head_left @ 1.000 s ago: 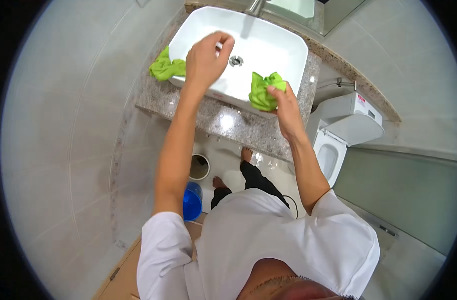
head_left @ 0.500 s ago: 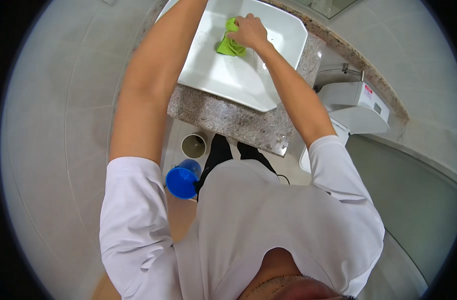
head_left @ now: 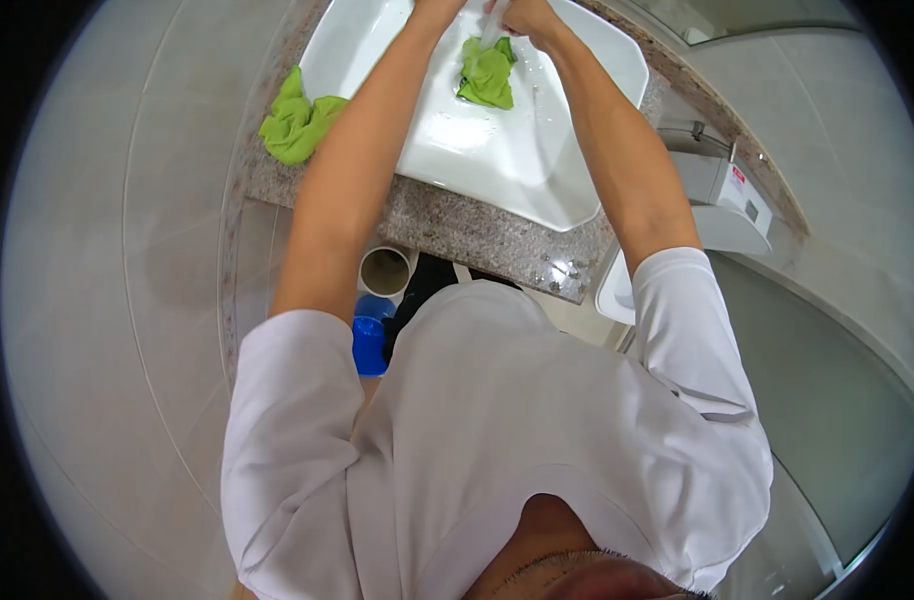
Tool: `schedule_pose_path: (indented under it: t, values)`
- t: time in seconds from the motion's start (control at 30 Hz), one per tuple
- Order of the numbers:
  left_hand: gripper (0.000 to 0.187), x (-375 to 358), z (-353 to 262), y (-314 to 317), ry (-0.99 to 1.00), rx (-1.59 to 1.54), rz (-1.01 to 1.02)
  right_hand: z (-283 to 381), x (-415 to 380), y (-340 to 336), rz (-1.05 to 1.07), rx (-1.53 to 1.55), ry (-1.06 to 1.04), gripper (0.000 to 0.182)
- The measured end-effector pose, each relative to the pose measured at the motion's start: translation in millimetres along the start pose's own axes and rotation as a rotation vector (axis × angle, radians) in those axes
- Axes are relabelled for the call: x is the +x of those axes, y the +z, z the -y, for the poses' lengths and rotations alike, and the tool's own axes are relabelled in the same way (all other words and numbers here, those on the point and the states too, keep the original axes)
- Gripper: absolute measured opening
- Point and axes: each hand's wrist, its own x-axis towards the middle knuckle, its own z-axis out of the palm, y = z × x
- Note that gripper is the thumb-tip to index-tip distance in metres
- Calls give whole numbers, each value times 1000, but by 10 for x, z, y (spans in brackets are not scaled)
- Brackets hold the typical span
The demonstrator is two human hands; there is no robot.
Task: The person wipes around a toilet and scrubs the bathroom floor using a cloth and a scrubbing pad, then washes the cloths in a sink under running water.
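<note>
Under a falling stream of water (head_left: 493, 25), a crumpled green cloth (head_left: 489, 78) lies wet in the white basin (head_left: 467, 150). My right hand (head_left: 529, 16) is just above that cloth, beside the stream, with its fingers partly hidden and bent. At the top edge of the view my left hand (head_left: 439, 8) is cut off, so its fingers do not show. A second green cloth (head_left: 302, 122) is bunched on the left rim of the basin and the counter, next to my left forearm.
The basin sits on a speckled stone counter (head_left: 477, 235). Below it stand a pale round bin (head_left: 385, 271) and a blue bucket (head_left: 370, 345). To the right is a white toilet (head_left: 617, 290) with a white dispenser-like box (head_left: 742, 195) above. A tiled wall (head_left: 87, 250) runs along the left.
My right hand has let go of the green cloth and moved up beside running water. My left hand has come back toward it. The second cloth now shows at the left.
</note>
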Motion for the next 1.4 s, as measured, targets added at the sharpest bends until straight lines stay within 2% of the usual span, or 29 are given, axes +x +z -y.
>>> schedule_pose_path:
  t: [0.03,0.07,0.13,0.17,0.23,0.27,0.3,0.33,0.37,0.4,0.43,0.47,0.5,0.53,0.57,0.63,0.67,0.73,0.77,0.87,0.93,0.97,1.07,1.1,1.17,1.23,1.3,1.33,1.4]
  values:
    - [30,-228,338,91,-201,143,72,108,-71,-19,110,192,54,16]
    - [33,-424,529,171,-402,288,145,51,-16,36,103,187,63,16]
    - [32,-1005,500,223,-367,232,202,-158,250,179,383,623,98,18]
    - [32,-1188,446,214,-334,187,253,-146,364,275,384,621,102,18]
    - [30,-1202,365,195,-282,227,361,-51,518,522,329,-332,-77,22]
    - [29,-1202,371,174,-221,267,466,151,349,491,336,-332,-76,22]
    - [29,-1190,473,178,-228,266,468,505,-8,368,295,-535,-37,23]
    - [26,-1151,599,201,-292,-16,442,698,-230,270,252,-739,-1,24]
    - [24,-1138,683,192,-352,-298,404,477,-177,267,261,-741,-5,24]
    - [18,-1115,625,94,-308,-311,265,65,-35,285,322,-792,-58,25]
    - [18,-1061,614,36,-315,-312,258,-176,48,263,381,-843,-109,26]
    - [20,-1022,612,-8,-222,-374,183,-52,-88,174,389,-847,-113,26]
    - [21,-973,605,-49,-129,-435,109,55,-277,60,362,-502,-24,25]
    - [19,-919,471,-209,-114,-456,157,182,-460,-44,326,-155,68,25]
    - [19,-908,387,-296,-123,-459,157,224,-555,-112,333,-158,74,25]
    - [20,-880,270,-376,-213,-523,303,241,-686,-281,160,44,-28,18]
    - [20,-842,415,-278,-212,-527,300,242,-756,-398,160,39,-28,18]
    - [23,-748,725,-46,222,54,455,271,-897,-605,-21,280,-5,13]
    - [23,-728,763,13,225,50,455,303,-951,-643,-24,276,-4,13]
    - [26,-619,654,145,210,-9,510,575,-1110,-805,-14,257,-112,14]
    - [26,-692,531,182,-124,-137,330,791,-1260,-823,-110,261,-73,15]
    - [26,-753,489,176,-122,-138,349,742,-1337,-824,-120,266,-58,15]
    - [29,-661,498,183,-168,-102,77,606,-1273,-894,-250,263,-53,20]
    - [29,-695,497,242,-173,-99,85,530,-1278,-855,-249,267,-44,20]
    - [30,-729,398,364,-151,-531,-95,358,-1237,-713,-344,532,132,34]
    - [29,-846,48,336,-190,-558,219,42,-1154,-402,-232,773,348,46]
    - [29,-1122,-236,633,106,-526,305,-170,-1046,-79,-174,1052,444,41]
    - [29,-1249,-476,621,105,-524,299,-317,-966,67,-151,1211,396,38]
    - [32,-1516,-837,504,425,-293,15,-600,-802,214,32,1464,209,32]
